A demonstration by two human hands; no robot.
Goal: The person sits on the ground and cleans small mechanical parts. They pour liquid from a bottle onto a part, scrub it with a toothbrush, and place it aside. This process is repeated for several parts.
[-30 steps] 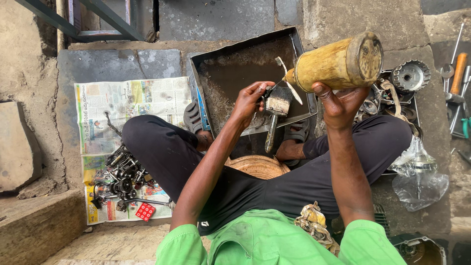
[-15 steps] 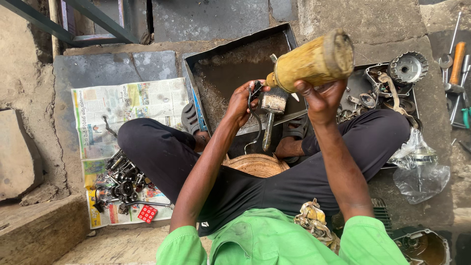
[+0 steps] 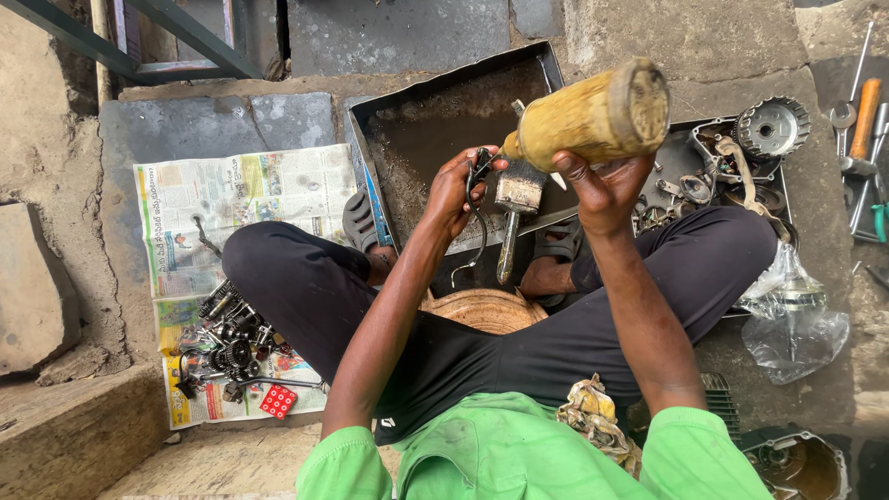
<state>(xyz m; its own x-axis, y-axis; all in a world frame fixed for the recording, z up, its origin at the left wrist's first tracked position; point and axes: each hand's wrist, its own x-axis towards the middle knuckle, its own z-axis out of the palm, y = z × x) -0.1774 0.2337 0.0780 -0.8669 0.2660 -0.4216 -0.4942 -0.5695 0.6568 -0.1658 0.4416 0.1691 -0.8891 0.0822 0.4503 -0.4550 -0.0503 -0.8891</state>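
Here, right hand (image 3: 607,185) fingers wrap a wooden mallet (image 3: 593,116); left hand (image 3: 456,190) fingers clutch a metal part (image 3: 482,171).

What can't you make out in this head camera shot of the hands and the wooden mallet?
Head view:
- Small dark metal part in the left hand: the fingers cover it, so its shape is unclear.
- Yellow wooden mallet's handle: hidden inside the right hand.
- Gears on the newspaper: too small to identify.
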